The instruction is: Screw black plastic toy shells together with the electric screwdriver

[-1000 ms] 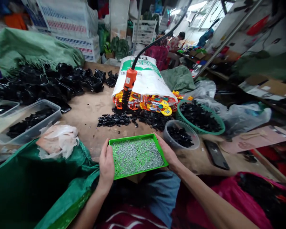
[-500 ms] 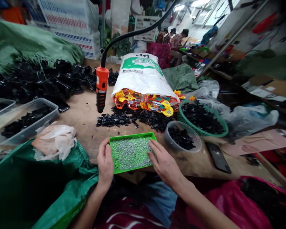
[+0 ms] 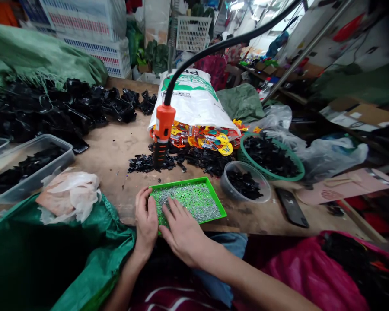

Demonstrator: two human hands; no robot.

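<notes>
A shallow bright green tray (image 3: 221, 206) sits at the front edge of the wooden table, its perforated bottom covered with tiny silvery screws (image 3: 194, 199). My left hand (image 3: 146, 220) grips the tray's left end, thumb along the side. Across the tray's left part lies my right hand (image 3: 184, 233), fingers stretched out flat over the screws. Above the table hangs an orange electric screwdriver (image 3: 164, 134) on a black cable, just beyond the tray. Loose black plastic parts (image 3: 149, 162) lie behind the tray.
A white sack (image 3: 188, 103) spills yellow and orange toy parts. To the right stand a clear round tub (image 3: 268, 195), a green basket (image 3: 300, 173) and a phone (image 3: 291, 207). A clear box (image 3: 66, 153), crumpled plastic (image 3: 73, 194) and a green bag (image 3: 110, 242) are at left.
My right hand has moved left from the tray's right end onto the screws. Green bottom shows more on the right side. The hanging screwdriver appears further right and lower in view.
</notes>
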